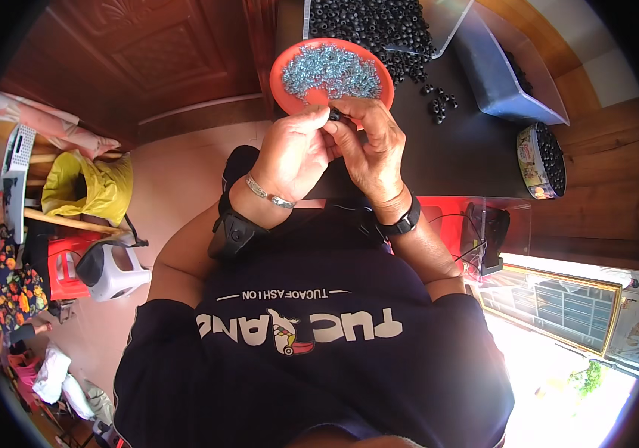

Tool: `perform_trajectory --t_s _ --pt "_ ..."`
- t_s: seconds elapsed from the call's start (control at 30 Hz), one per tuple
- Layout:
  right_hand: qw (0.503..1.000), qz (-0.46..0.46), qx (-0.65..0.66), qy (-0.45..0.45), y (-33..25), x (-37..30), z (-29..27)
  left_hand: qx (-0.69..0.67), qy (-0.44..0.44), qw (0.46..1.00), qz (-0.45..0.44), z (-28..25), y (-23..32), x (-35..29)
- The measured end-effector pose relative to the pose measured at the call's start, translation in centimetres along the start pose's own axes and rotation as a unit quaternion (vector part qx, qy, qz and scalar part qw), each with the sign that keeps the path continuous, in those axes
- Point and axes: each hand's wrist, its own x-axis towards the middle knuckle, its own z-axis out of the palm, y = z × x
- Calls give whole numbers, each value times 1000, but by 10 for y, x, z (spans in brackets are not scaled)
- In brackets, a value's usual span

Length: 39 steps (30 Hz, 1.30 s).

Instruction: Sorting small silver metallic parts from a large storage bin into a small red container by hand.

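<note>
Hands: two, at the near edge of the desk (469, 160), meeting in front of the bowl. Left hand (295, 151): fingers bent inward, thumb and fingertips closed up to one small black piece (335, 115). Right hand (373, 147): thumb and forefinger pinched together on the same piece, other fingers curled. The piece sits between the fingertips of both hands, largely covered; cannot tell which grips harder.

Counts. Held piece: one. Bowl (278, 81), orange-red and round: one, holding a heap of small silvery metal bits (330, 66), too many to count. Plastic bins: two. Clear bin (451, 31) behind the bowl, black pieces heaped in and spilling from it; bluish bin (492, 78) to the right, some black pieces inside. Round tin (530, 160): one, near the desk's right side, full of black pieces. Loose pieces (439, 104) between bowl and bluish bin: a small cluster, too crowded to count exactly.
</note>
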Motion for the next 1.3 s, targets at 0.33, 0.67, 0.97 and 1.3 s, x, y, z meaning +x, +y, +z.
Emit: perform_trajectory --t_s 0.33,0.67,0.97,1.3 --pt "995 -55 -84 -18 -4 -4 2 -34 26 999 -15 -9 -5 -1" --pt "957 -79 -254 118 20 68 -123 83 -7 995 -48 -8 15 -2" --pt "868 8 -455 198 88 155 -259 72 7 996 -48 -11 15 -2" --pt "929 30 -355 -103 125 109 -195 79 29 995 -44 -15 15 -1"
